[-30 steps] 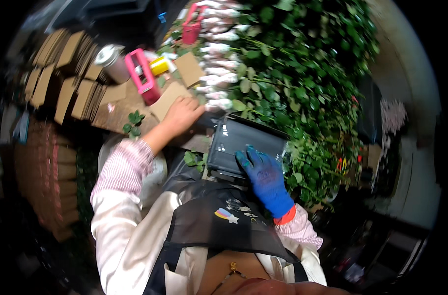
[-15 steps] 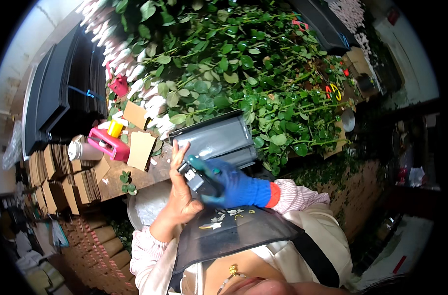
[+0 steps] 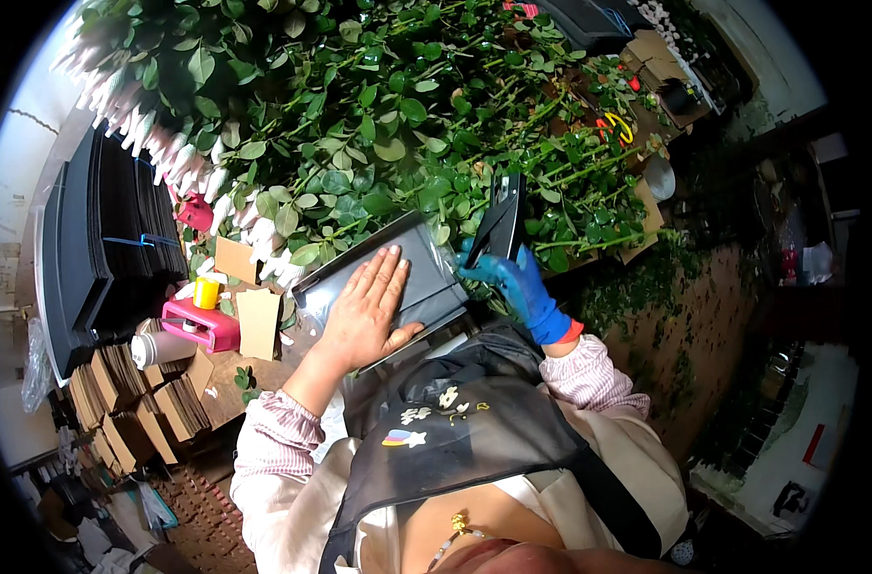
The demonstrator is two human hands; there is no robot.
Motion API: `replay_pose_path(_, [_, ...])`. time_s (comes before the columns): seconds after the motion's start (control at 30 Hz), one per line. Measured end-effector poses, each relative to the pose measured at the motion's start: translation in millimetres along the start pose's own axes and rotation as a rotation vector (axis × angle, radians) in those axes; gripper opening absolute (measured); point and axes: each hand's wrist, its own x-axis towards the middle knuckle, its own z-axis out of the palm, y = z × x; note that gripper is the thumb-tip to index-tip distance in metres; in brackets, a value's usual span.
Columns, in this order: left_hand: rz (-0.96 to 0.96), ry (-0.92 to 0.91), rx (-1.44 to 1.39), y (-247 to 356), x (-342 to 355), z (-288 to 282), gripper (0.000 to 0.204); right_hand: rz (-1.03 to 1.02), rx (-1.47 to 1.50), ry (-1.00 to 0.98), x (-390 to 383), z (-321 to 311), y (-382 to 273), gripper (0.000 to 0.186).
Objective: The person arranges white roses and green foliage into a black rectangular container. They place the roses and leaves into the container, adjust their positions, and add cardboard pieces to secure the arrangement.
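My bare left hand [image 3: 364, 316] lies flat, fingers stretched out, on a dark grey folded sheet [image 3: 425, 273] with a raised edge. In a blue glove with an orange cuff, my right hand [image 3: 527, 295] is closed around a black stapler [image 3: 502, 218]. The stapler points away from me, just right of the sheet and over the leafy stems. Long green rose stems [image 3: 379, 124] are heaped beyond both hands, with white-wrapped heads [image 3: 159, 143] along their left side.
At the left stand black boards [image 3: 120, 239] and stacked brown cardboard pieces [image 3: 135, 392]. Nearer the sheet are a pink tape dispenser [image 3: 202, 325], a yellow roll [image 3: 206, 293] and a white cup [image 3: 162, 349]. Yellow-handled scissors [image 3: 616, 128] lie among stems at the right.
My hands have parted: the left has come down flat on the grey sheet, and the right has swung the stapler forward and right. The view has shifted slightly.
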Motion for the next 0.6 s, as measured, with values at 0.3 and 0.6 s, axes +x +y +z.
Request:
replay_pose_path(0.3, [0.020, -0.048, 0.006, 0.1, -5.2, 6.8, 0.078, 0.058, -1.581, -0.275, -68.6, 26.8, -87.1, 0.080])
replay_pose_path(0.6, [0.019, -0.039, 0.004, -1.2, -6.7, 7.7, 0.079, -0.013, -1.613, -0.327, -72.1, 19.9, -62.5, 0.080])
